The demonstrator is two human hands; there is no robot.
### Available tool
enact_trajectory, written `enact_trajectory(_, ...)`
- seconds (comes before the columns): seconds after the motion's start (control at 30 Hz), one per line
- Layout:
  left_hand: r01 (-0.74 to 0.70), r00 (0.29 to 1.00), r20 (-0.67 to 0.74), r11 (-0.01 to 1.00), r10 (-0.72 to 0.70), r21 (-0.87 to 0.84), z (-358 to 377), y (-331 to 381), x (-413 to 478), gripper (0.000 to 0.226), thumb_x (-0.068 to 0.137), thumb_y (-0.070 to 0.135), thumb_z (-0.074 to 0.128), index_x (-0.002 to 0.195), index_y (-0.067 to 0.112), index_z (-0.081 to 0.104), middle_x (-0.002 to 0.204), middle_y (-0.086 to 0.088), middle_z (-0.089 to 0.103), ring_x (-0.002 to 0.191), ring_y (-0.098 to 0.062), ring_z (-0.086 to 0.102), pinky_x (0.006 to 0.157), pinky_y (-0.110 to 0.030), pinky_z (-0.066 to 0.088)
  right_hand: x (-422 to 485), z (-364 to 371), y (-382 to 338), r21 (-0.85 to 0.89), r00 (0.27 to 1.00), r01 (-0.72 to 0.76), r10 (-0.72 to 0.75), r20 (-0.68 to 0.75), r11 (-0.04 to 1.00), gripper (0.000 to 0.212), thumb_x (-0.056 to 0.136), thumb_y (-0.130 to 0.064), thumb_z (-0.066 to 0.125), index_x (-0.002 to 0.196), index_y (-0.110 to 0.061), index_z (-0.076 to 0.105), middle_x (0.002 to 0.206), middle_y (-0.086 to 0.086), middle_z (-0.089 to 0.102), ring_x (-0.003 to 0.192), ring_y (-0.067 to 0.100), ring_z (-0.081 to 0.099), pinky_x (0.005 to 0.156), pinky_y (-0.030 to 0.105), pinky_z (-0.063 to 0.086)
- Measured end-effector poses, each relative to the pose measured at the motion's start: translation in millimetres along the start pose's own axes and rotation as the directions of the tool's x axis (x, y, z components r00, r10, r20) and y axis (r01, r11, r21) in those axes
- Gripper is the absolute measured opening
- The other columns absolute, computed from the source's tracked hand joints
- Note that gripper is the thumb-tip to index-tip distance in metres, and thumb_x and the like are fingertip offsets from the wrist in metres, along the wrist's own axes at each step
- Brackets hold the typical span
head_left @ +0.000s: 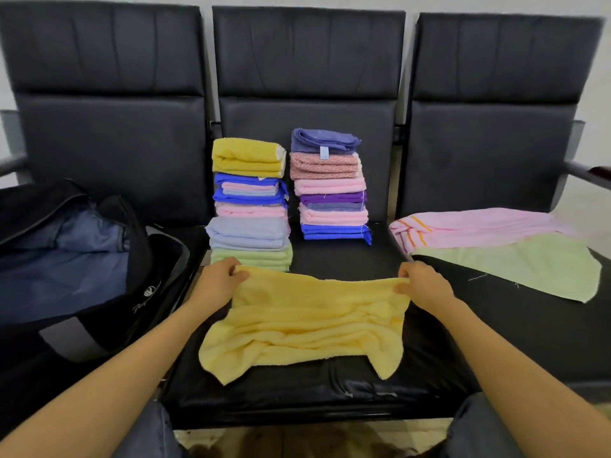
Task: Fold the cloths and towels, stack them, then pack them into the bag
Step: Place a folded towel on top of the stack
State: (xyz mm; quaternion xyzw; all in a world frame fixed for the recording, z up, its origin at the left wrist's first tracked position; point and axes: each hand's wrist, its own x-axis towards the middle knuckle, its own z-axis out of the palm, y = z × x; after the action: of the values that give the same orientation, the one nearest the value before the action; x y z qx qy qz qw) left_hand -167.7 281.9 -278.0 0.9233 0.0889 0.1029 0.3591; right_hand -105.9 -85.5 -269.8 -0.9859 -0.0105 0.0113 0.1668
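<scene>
Towel of soft yellow terry was seen rumpled on black padded bench | far corners were pinched by left hand and right hand | judged light, limp; best gripped at corners.

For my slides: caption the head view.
Left hand and right hand pinch the far corners of a yellow towel on the seat beside the open bag.
</scene>
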Motion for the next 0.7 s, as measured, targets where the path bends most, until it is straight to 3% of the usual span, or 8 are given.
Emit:
enact_trajectory(0.07, -0.026, 0.999, -0.024, 1.0, 0.026, 0.001, -16, 14, -4, 0.014, 0.093, 0.02, 0.059, 0.081, 0.014, 0.055, 0.063, 0.001, 0.05, 0.065, -0.018, 0.052, 0.055, -0.025, 0.035, -11, -18, -4, 0.228, 0.999, -0.015, 0.026, -0.044, 0.974, 0.012, 0.089, -0.02, 0.062, 0.085, -0.018, 0.052, 0.089, 0.006, 0.058, 0.076, 0.019, 0.056, 0.07, 0.031, 0.047)
enact_trajectory(0.13, -0.044, 0.995, -0.091, 0.999, 0.042, -0.016, -37, 34, -5, 0.016, 0.093, 0.021, 0.059, 0.079, 0.015, 0.055, 0.068, -0.002, 0.055, 0.068, -0.023, 0.059, 0.058, -0.027, 0.039, -22, -45, -16, 0.449, 0.995, 0.008, 0.037, -0.092, 0.893, 0.017, 0.092, -0.019, 0.06, 0.081, -0.02, 0.047, 0.084, 0.007, 0.057, 0.066, 0.017, 0.057, 0.06, 0.027, 0.048)
enact_trajectory(0.2, -0.033, 0.988, -0.151, 0.989, 0.012, -0.141, -63, 60, -5, 0.013, 0.094, 0.021, 0.059, 0.091, 0.008, 0.059, 0.078, -0.008, 0.06, 0.056, -0.015, 0.063, 0.053, -0.021, 0.045, -33, -77, -31, 0.656, 0.994, 0.033, 0.046, -0.103, 0.754, 0.02, 0.094, -0.016, 0.058, 0.082, -0.016, 0.042, 0.083, 0.009, 0.055, 0.056, 0.018, 0.06, 0.049, 0.026, 0.05)
enact_trajectory(0.27, -0.049, 0.982, -0.191, 0.943, -0.016, -0.328, -90, 86, -6, 0.016, 0.094, 0.018, 0.06, 0.098, 0.002, 0.06, 0.081, -0.011, 0.06, 0.049, -0.01, 0.062, 0.048, -0.02, 0.051, -43, -113, -45, 0.793, 0.991, 0.08, 0.036, -0.127, 0.604, 0.017, 0.096, -0.011, 0.054, 0.089, -0.013, 0.038, 0.084, 0.012, 0.055, 0.055, 0.021, 0.065, 0.051, 0.031, 0.055)
enact_trajectory(0.37, -0.122, 0.968, -0.25, 0.85, -0.011, -0.512, -129, 124, -13, 0.013, 0.095, 0.016, 0.058, 0.099, 0.003, 0.06, 0.08, -0.009, 0.061, 0.056, -0.012, 0.064, 0.056, -0.025, 0.057, -53, -160, -59, 0.837, 0.966, 0.227, -0.006, -0.259, 0.498, 0.013, 0.097, -0.005, 0.048, 0.092, -0.014, 0.04, 0.089, 0.012, 0.056, 0.063, 0.02, 0.068, 0.06, 0.032, 0.058)
enact_trajectory(0.5, -0.215, 0.952, -0.303, 0.78, 0.034, -0.587, -161, 152, -29, 0.013, 0.096, 0.015, 0.057, 0.102, 0.005, 0.062, 0.079, -0.003, 0.061, 0.064, -0.012, 0.063, 0.062, -0.023, 0.058, -67, -195, -64, 0.814, 0.923, 0.343, -0.007, -0.385, 0.468, 0.006, 0.098, -0.007, 0.048, 0.104, -0.007, 0.049, 0.09, 0.014, 0.059, 0.051, 0.014, 0.067, 0.05, 0.024, 0.057)
enact_trajectory(0.57, -0.233, 0.951, -0.303, 0.779, 0.058, -0.582, -171, 160, -35, 0.016, 0.097, 0.018, 0.055, 0.106, 0.007, 0.062, 0.086, -0.004, 0.063, 0.062, -0.012, 0.065, 0.063, -0.025, 0.059, -72, -205, -66, 0.826, 0.919, 0.354, 0.003, -0.395, 0.438, 0.009, 0.099, -0.012, 0.049, 0.101, -0.008, 0.056, 0.092, 0.013, 0.06, 0.051, 0.017, 0.068, 0.048, 0.024, 0.057)
enact_trajectory(0.7, -0.194, 0.964, -0.263, 0.788, 0.042, -0.585, -181, 166, -35, 0.022, 0.099, 0.026, 0.051, 0.114, 0.011, 0.057, 0.111, -0.01, 0.058, 0.057, -0.018, 0.069, 0.049, -0.024, 0.056, -84, -212, -72, 0.849, 0.94, 0.319, -0.025, -0.341, 0.42, 0.016, 0.102, -0.029, 0.043, 0.107, -0.02, 0.055, 0.103, 0.004, 0.059, 0.064, 0.024, 0.071, 0.057, 0.033, 0.06)
